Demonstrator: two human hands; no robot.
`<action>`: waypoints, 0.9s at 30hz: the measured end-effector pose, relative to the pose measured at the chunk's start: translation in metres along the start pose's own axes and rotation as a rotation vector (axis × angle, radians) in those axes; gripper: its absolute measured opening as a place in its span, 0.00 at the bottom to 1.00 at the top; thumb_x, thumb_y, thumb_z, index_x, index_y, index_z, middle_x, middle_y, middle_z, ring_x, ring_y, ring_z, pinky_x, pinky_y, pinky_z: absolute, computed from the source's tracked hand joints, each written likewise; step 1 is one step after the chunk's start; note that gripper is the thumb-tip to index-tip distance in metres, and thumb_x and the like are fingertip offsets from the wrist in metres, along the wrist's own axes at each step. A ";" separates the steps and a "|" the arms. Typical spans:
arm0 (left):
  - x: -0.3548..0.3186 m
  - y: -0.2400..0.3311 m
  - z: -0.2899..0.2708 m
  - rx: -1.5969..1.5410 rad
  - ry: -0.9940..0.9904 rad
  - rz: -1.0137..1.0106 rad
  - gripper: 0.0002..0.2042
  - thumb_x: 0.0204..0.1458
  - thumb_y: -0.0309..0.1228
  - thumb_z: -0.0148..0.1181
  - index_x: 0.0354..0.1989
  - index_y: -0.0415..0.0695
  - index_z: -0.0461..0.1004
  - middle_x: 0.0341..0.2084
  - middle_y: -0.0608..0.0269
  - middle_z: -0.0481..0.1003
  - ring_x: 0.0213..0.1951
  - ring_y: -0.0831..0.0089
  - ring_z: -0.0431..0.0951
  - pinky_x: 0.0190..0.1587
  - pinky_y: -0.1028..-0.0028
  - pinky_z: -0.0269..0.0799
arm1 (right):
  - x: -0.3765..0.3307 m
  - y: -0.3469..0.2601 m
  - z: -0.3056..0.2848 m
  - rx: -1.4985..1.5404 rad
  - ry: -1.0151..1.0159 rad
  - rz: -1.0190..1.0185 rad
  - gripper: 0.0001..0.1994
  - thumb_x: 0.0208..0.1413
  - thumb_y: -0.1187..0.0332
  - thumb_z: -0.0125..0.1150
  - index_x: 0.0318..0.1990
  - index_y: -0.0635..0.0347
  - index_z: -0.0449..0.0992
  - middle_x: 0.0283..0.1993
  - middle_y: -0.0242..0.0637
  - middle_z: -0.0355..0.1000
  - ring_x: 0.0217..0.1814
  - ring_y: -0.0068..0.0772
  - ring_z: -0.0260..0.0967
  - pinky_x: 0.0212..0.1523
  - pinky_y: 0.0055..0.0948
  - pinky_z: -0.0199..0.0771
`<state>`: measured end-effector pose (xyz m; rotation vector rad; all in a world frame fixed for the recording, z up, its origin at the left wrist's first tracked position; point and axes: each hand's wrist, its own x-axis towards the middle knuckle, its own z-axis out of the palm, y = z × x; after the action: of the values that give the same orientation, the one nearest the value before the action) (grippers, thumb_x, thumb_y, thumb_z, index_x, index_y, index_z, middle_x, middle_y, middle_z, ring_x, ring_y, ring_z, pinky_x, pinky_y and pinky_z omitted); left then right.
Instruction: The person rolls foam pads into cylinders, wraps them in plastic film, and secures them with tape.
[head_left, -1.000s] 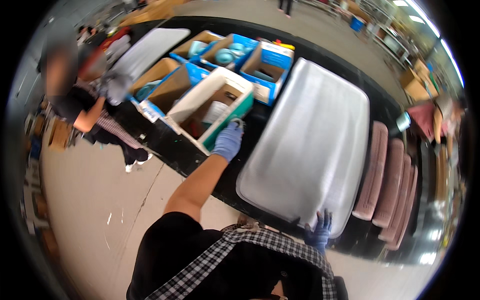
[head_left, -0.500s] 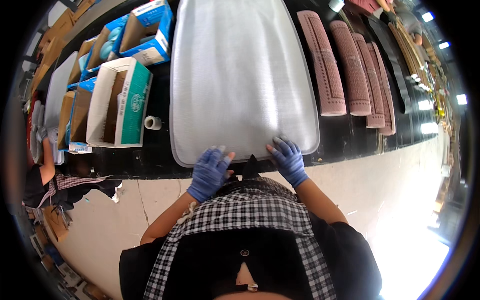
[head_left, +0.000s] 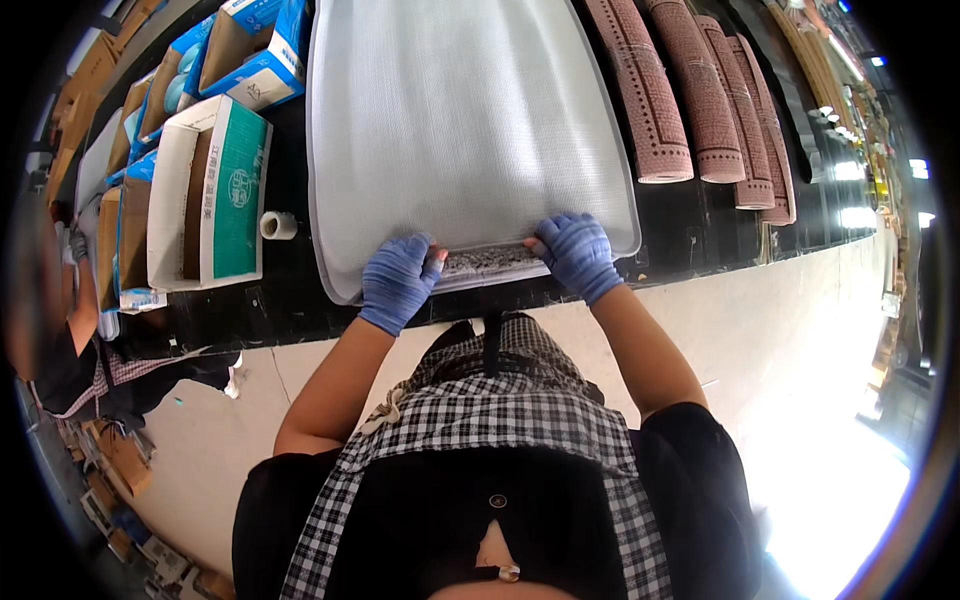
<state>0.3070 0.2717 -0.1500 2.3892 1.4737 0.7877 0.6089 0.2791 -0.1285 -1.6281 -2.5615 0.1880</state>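
Both gloved hands are pinching the near edge of the grey mat (head_left: 460, 120), which is lying flat on the black tabletop (head_left: 690, 240): left hand (head_left: 398, 280) and right hand (head_left: 576, 252) each closing their grip on the hem, apparently folding it over to show its speckled underside. Farther off, rolled brown mats (head_left: 700, 90) and open cartons (head_left: 205, 190) are lying alongside; the cartons' contents are hard to make out.

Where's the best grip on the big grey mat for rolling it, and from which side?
Probably the near short edge, from the person's side of the black table. The grey mat lies flat, long axis running away; that edge is already curling up, showing its dark underside. Left hand and right hand pinch it, spaced apart.
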 end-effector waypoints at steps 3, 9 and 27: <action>-0.010 0.001 0.003 0.059 -0.013 0.047 0.13 0.55 0.43 0.64 0.39 0.48 0.79 0.34 0.52 0.78 0.36 0.48 0.78 0.39 0.52 0.76 | -0.002 0.003 0.003 0.067 0.037 0.036 0.18 0.61 0.46 0.55 0.38 0.50 0.77 0.38 0.36 0.73 0.47 0.42 0.70 0.55 0.46 0.64; -0.022 -0.003 0.016 0.203 0.043 0.119 0.18 0.52 0.47 0.63 0.38 0.45 0.71 0.29 0.55 0.74 0.35 0.52 0.76 0.45 0.59 0.71 | -0.007 0.007 0.004 0.086 -0.054 0.000 0.19 0.59 0.45 0.58 0.40 0.51 0.78 0.44 0.39 0.72 0.53 0.43 0.67 0.57 0.50 0.61; -0.032 0.081 0.030 0.231 0.068 -0.099 0.16 0.51 0.41 0.63 0.50 0.60 0.77 0.45 0.62 0.75 0.45 0.53 0.74 0.46 0.50 0.69 | -0.049 -0.026 0.032 0.147 0.523 0.007 0.22 0.44 0.55 0.72 0.48 0.43 0.75 0.44 0.32 0.69 0.46 0.42 0.69 0.43 0.44 0.65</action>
<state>0.3736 0.2078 -0.1483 2.4481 1.7842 0.7168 0.6012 0.2222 -0.1570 -1.4052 -2.0954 -0.0454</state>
